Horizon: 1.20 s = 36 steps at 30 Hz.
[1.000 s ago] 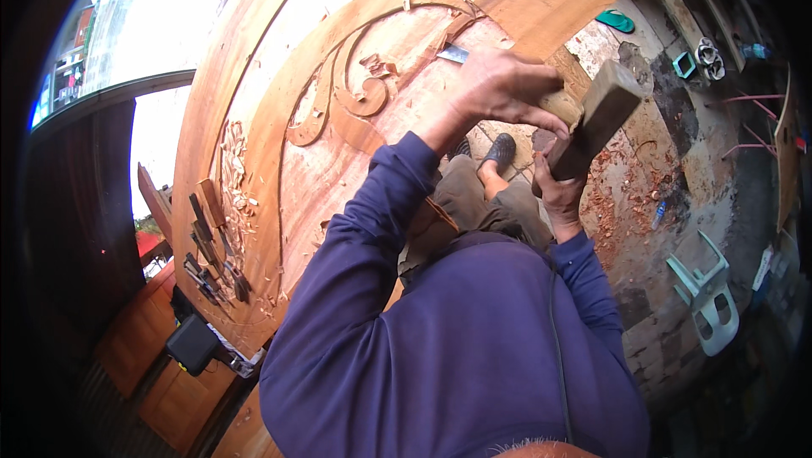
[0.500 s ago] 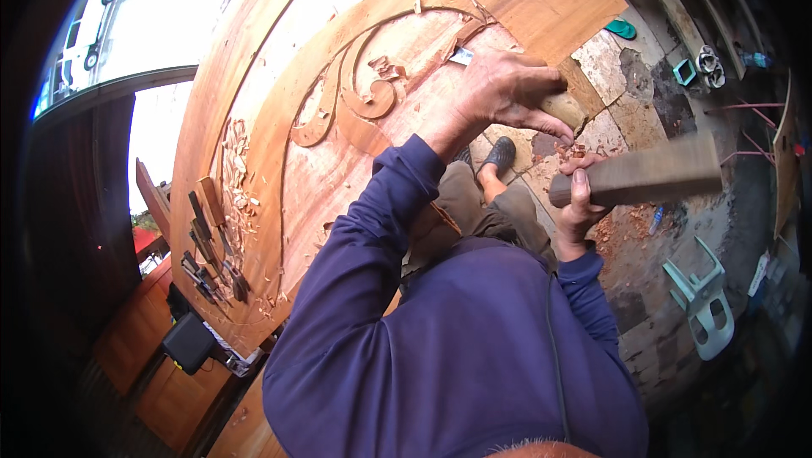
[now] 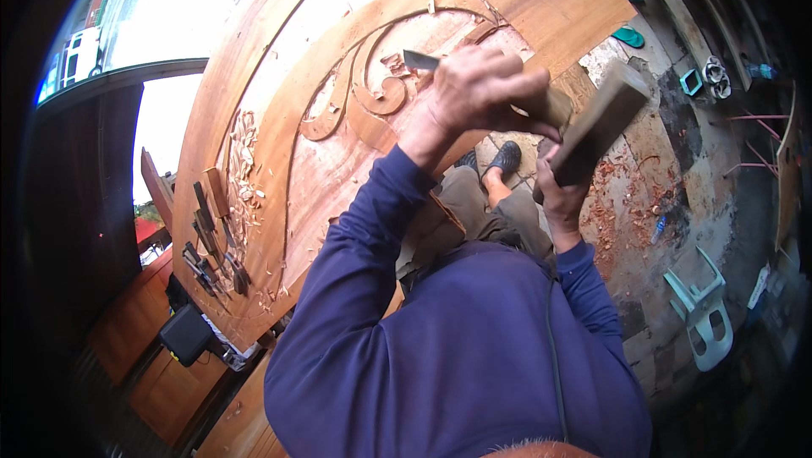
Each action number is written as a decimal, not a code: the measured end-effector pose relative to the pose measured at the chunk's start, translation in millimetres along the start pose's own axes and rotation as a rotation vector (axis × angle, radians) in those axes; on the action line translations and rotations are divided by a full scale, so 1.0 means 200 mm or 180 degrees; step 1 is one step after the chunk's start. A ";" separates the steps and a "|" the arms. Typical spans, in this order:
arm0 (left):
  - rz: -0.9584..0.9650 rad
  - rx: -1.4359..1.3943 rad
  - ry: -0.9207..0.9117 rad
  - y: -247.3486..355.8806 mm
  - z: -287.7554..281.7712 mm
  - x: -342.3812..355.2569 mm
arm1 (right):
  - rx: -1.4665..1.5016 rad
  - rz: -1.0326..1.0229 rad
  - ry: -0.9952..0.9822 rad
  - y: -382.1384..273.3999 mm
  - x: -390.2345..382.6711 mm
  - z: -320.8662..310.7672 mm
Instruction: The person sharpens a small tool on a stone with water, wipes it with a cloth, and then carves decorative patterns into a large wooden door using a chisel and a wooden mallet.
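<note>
My left hand (image 3: 478,90) grips a chisel (image 3: 420,60) whose metal blade points left onto the scroll carving (image 3: 372,90) of a large reddish wooden panel (image 3: 279,145). The chisel's wooden handle end sticks out to the right of my fist. My right hand (image 3: 560,191) holds a blocky wooden mallet (image 3: 602,120), raised and tilted, its head right next to the chisel's handle end. Both arms wear dark blue sleeves.
Several spare chisels (image 3: 211,238) lie in a row on the panel's left edge among wood chips (image 3: 245,162). My shoe (image 3: 506,158) rests on the floor below. Red shavings (image 3: 617,196) cover the concrete floor. A pale plastic chair (image 3: 702,314) lies at right. A black box (image 3: 186,333) sits lower left.
The mallet swung from a level position out to the right back up against the chisel's handle end. My left hand kept the chisel on the carving.
</note>
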<state>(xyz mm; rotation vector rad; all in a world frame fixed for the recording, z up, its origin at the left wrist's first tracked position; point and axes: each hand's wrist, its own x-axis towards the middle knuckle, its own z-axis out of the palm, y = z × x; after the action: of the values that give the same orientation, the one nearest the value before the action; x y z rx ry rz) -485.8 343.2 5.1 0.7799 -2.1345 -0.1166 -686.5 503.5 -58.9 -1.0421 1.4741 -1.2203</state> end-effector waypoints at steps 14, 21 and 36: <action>-0.0583 -0.1344 -0.1094 0.10 0.14 0.04 | 0.1010 -0.0089 0.1191 -0.18 -0.17 -0.20; -0.0566 -0.1309 -0.0466 0.04 0.19 0.01 | 0.0117 -0.0021 0.0271 -0.15 -0.06 -0.10; -0.0607 -0.1241 -0.0476 0.00 0.12 0.05 | -0.0267 -0.0291 -0.0034 0.00 -0.01 0.00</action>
<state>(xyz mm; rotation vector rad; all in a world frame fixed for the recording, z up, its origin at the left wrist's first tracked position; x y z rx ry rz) -508.8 332.7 -3.9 0.7557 -2.0779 -0.6891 -687.0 505.6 -58.6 -1.1820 1.4941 -1.2235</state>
